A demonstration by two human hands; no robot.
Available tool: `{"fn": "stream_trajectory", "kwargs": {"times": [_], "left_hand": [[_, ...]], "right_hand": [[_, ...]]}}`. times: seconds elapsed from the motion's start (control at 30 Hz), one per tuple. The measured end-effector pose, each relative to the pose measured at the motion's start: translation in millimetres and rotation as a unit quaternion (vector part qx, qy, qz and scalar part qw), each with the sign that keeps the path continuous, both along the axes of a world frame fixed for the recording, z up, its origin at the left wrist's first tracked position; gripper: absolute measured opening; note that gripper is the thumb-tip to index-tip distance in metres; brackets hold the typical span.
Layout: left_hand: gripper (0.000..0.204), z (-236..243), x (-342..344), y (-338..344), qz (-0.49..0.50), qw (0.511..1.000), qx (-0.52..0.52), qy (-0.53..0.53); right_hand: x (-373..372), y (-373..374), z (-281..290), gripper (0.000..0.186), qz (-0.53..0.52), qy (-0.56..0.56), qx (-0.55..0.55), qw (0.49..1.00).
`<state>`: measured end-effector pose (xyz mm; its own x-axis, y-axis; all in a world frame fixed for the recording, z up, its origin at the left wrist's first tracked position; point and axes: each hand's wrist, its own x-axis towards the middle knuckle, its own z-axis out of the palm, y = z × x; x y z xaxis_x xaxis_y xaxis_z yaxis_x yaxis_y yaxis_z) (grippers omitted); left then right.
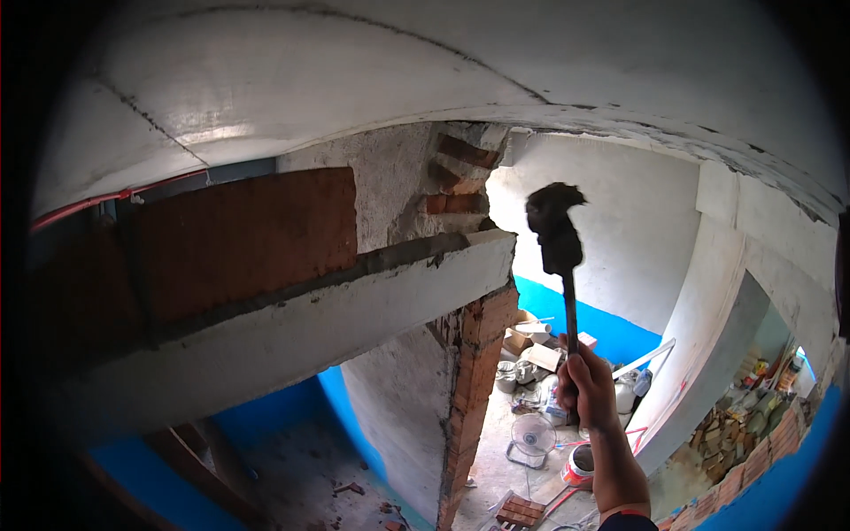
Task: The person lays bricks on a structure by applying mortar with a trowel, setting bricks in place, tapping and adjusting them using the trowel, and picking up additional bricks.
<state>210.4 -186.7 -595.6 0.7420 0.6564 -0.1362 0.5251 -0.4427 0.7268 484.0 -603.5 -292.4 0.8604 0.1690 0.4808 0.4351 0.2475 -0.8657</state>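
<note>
My right hand is raised at the right of the middle, its fingers wrapped round the shaft of a hammer. The hammer stands nearly upright, its dark, lumpy head at the top, blurred and in silhouette. Left of the head, and apart from it as far as I can tell, is the broken end of a wall with bare bricks. This wall sits on a grey concrete beam that ends close to the hammer. My left hand is out of the picture.
A brick pillar carries the beam's end. Below on the floor are a fan, a white and red bucket, stacked bricks and several sacks. Rubble lies beyond an opening at right. The ceiling is close overhead.
</note>
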Motion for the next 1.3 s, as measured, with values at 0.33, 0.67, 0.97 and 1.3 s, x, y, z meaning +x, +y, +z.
{"fn": "stream_trajectory", "kwargs": {"times": [0.33, 0.67, 0.97, 1.3], "left_hand": [[0.049, 20.5, 32.1, 15.2, -0.069, 0.997, 0.004, 0.035], [0.056, 18.8, 40.2, 19.8, -0.112, 0.992, -0.007, 0.060], [0.062, 31.7, 72.2, -0.1, -0.170, 0.983, 0.007, 0.067], [0.070, 37.6, 86.2, -31.6, -0.206, 0.975, 0.010, 0.082]], "right_hand": [[28.6, 33.4, 14.2, 0.037, -0.247, -0.146, -0.290, 0.913], [-8.1, 19.8, 13.9, 0.035, -0.315, -0.266, -0.410, 0.814], [-14.5, -5.0, 19.8, 0.035, -0.288, -0.126, -0.345, 0.884], [67.3, 65.6, 1.9, 0.038, -0.315, -0.199, -0.279, 0.885]]}}
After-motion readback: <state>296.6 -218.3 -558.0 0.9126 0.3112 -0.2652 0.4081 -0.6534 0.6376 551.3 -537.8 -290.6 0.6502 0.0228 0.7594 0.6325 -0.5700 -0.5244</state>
